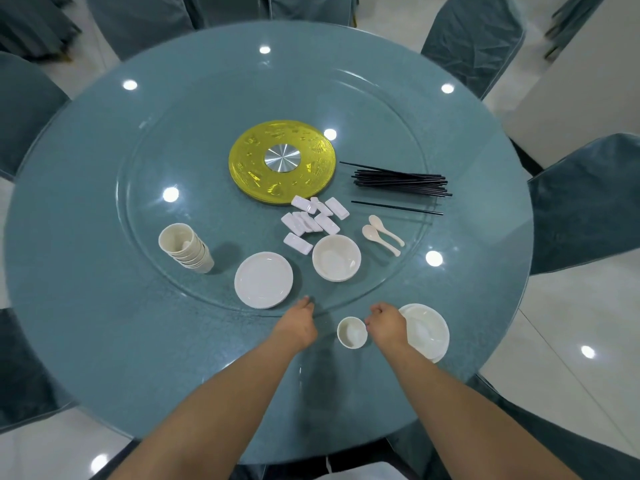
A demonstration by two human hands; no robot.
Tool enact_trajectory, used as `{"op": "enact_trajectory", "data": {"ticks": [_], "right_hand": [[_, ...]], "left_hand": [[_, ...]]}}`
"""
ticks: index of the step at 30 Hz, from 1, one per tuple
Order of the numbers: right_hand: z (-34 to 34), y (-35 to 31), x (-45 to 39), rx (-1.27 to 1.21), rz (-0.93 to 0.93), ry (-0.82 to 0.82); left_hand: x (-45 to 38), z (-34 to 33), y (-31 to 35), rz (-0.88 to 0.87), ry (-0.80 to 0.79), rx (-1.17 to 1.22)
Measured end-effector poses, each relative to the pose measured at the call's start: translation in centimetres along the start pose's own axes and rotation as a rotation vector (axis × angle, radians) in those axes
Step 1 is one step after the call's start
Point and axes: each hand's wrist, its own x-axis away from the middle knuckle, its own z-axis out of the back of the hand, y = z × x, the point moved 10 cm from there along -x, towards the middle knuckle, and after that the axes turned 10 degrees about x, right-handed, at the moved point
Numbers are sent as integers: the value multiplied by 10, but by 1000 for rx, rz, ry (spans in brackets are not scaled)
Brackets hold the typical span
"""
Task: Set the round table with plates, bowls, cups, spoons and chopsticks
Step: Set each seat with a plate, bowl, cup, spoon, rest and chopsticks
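On the glass turntable (145,216) lie a stack of cups (185,247), a stack of small plates (263,280), a stack of bowls (336,258), two spoons (382,235), several white chopstick rests (313,216) and a pile of black chopsticks (401,181). On the round table (104,341) in front of me a single cup (352,332) stands left of a plate (440,344) with a bowl (424,325) on it. My left hand (299,322) touches the turntable's near edge with its fingertips. My right hand (386,322) hovers beside the cup, fingers loosely curled, partly covering the bowl.
A gold disc with a metal hub (282,161) marks the turntable's centre. Teal-covered chairs (588,202) ring the table on all sides. White tiled floor (571,358) shows at the right.
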Motion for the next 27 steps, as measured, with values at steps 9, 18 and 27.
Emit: {"op": "enact_trajectory", "data": {"ticks": [9, 18, 27], "right_hand": [[-5, -36, 4, 61, 60, 2], [-13, -74, 10, 90, 114, 0], [-29, -111, 11, 65, 157, -53]], "left_hand": [[3, 6, -15, 16, -44, -58], [15, 23, -42, 59, -69, -94], [23, 47, -82, 153, -51, -78]]}}
